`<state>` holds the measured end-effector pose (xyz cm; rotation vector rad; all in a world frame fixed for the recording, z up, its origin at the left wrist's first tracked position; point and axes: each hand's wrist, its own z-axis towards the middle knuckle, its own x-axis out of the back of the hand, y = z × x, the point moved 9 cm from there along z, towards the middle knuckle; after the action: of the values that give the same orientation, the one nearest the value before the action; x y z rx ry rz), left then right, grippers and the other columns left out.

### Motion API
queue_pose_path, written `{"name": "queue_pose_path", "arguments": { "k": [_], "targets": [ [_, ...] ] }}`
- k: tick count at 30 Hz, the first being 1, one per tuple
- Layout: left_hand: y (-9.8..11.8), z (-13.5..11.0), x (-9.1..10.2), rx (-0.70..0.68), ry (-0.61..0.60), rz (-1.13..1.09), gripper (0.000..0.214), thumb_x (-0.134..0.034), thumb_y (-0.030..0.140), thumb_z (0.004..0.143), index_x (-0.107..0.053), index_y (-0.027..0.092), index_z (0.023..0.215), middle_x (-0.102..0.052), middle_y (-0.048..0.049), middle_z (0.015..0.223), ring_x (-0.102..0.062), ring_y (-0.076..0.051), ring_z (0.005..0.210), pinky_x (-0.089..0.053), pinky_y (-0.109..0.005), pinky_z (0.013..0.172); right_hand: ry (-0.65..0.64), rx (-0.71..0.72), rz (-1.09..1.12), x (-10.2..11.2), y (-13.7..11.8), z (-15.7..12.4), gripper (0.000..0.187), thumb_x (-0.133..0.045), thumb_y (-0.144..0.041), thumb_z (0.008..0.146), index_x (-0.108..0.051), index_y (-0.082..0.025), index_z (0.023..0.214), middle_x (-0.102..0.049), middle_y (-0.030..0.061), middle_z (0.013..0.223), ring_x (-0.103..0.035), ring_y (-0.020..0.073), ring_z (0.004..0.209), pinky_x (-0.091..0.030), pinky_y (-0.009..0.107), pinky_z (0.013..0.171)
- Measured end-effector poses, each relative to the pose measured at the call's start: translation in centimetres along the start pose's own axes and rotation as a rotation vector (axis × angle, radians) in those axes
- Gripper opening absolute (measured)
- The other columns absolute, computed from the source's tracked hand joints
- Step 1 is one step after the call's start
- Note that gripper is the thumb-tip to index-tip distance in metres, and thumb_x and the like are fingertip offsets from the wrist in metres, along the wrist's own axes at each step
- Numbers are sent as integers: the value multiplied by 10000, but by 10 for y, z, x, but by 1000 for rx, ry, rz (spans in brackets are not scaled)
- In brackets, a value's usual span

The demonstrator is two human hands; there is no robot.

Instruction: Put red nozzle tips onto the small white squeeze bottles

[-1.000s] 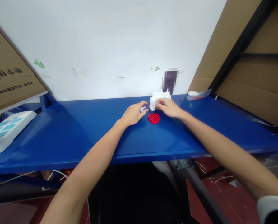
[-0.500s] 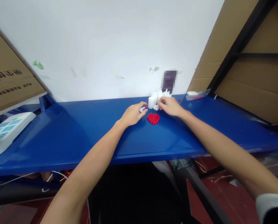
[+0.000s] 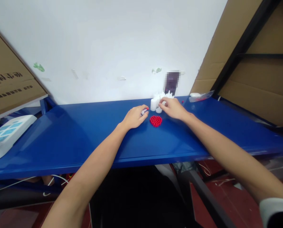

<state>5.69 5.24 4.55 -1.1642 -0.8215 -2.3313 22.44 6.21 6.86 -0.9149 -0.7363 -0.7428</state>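
My left hand (image 3: 136, 116) is closed loosely around a small white tube with a red tip (image 3: 144, 111), just left of the beads. A heart shape of small red beads (image 3: 156, 121) lies flat on the blue table between my hands. Over a low white round lid-like piece (image 3: 159, 110), my right hand (image 3: 172, 107) has thumb and fingertips drawn together; whatever they pinch is too small to make out. A white cylindrical container (image 3: 153, 104) stands beside these fingertips, and several white nozzle-topped pieces (image 3: 169, 94) stand behind, partly hidden by the hand.
A dark phone-like object (image 3: 172, 83), partly blurred, leans on the white wall behind. At the right back lies a clear plastic bag (image 3: 201, 96) near a stray red bead (image 3: 182, 102). A white device with blue panels (image 3: 9, 131) sits on the left; cardboard (image 3: 10, 76) flanks the table.
My right hand's fingertips have shifted slightly left and up, uncovering more of the white round piece. My left hand has barely moved and keeps the tube.
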Motion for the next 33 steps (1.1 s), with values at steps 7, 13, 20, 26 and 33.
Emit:
{"name": "queue_pose_path", "arguments": {
  "k": [7, 13, 20, 26, 33],
  "targets": [
    [24, 0, 8, -55, 56, 8, 213, -454, 285, 973, -635, 171, 984, -702, -72, 922, -622, -188, 799, -484, -336, 780, -76, 217, 238, -9, -48, -14, 287, -504, -470, 993, -614, -209, 945, -657, 25, 766, -583, 169, 675, -422, 305, 676],
    [34, 0, 7, -75, 41, -22, 160, -478, 270, 955, -561, 181, 851, -654, -46, 813, -558, -164, 697, -426, -312, 692, -169, 316, 258, -19, -59, -18, 263, -423, -442, 1031, -524, -215, 942, -615, 39, 870, -534, 174, 751, -412, 312, 717],
    [39, 4, 3, -94, 56, -7, 173, -438, 263, 980, -538, 185, 863, -634, -56, 848, -540, -163, 707, -425, -316, 699, -166, 287, 217, -16, -61, -15, 354, -300, -454, 1054, -419, -238, 800, -534, 26, 785, -493, 182, 723, -395, 338, 747],
    [34, 1, 3, -108, 33, 103, 227, -413, 232, 986, -591, 189, 1120, -643, -83, 1020, -603, -189, 839, -472, -331, 790, -114, 159, 332, -7, -39, -7, 381, -301, -451, 1038, -380, -243, 729, -484, 15, 691, -472, 175, 672, -401, 333, 686],
    [11, -1, 5, 0, 3, 49, 249, -460, 258, 952, -588, 206, 1159, -692, -49, 919, -617, -192, 764, -471, -332, 743, -179, 83, 85, -3, -2, -3, 190, -431, -367, 986, -496, -221, 884, -607, 29, 774, -550, 195, 721, -391, 326, 701]
  ]
}}
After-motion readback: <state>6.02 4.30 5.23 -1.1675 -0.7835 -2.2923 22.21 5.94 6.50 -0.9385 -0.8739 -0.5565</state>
